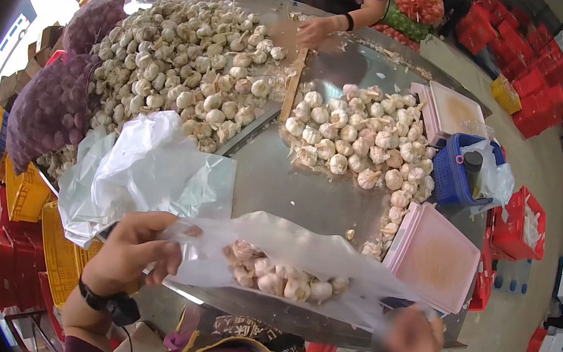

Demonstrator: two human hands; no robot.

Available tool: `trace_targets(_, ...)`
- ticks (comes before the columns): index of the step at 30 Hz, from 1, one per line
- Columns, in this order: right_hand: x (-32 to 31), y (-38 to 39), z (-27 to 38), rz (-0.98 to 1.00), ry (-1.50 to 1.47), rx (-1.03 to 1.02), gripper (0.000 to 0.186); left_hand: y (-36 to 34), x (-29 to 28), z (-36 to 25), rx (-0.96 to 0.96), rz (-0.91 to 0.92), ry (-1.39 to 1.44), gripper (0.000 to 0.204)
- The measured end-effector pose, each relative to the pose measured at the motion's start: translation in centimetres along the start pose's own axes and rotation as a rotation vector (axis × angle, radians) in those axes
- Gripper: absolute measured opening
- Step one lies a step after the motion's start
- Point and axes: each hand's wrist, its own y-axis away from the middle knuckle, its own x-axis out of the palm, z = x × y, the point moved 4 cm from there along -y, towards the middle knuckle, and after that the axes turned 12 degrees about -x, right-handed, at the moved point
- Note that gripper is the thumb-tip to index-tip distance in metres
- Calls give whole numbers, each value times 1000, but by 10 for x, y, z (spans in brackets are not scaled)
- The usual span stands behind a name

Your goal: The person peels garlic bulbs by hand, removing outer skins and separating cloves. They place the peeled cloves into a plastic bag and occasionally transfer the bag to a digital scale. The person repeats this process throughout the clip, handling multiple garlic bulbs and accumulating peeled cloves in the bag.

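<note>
A clear plastic bag (286, 239) with several garlic bulbs (294, 286) inside is stretched sideways over the near edge of the metal table (279, 194). My left hand (135, 252) grips its left end, fingers curled. At the other end my right hand (411, 341), smeared by motion, is closed on the plastic. Just beyond the left hand lies a stack of thin clear bags (143, 173). Loose garlic (367, 141) is spread beyond the held bag, to the right of a divider strip (295, 87).
A big garlic heap (182, 63) fills the far left, beside purple mesh sacks (51, 109). Pink-topped scales (435, 259) (455, 111) and a blue basket (453, 174) line the right edge. Across the table, a co-worker's hand (314, 33) rests near the divider.
</note>
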Motion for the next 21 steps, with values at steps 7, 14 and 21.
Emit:
trace_targets(7,-9,5,-19,199,102,228,50,-51,-3,12,-267,247,-447,33)
trace_targets(14,-32,-3,-30,377,61,227,35,-221,-33,2,355,-270,-636,21)
trace_targets(21,-45,-20,-12,674,299,394,45,-406,28,3,598,-380,-1222,37)
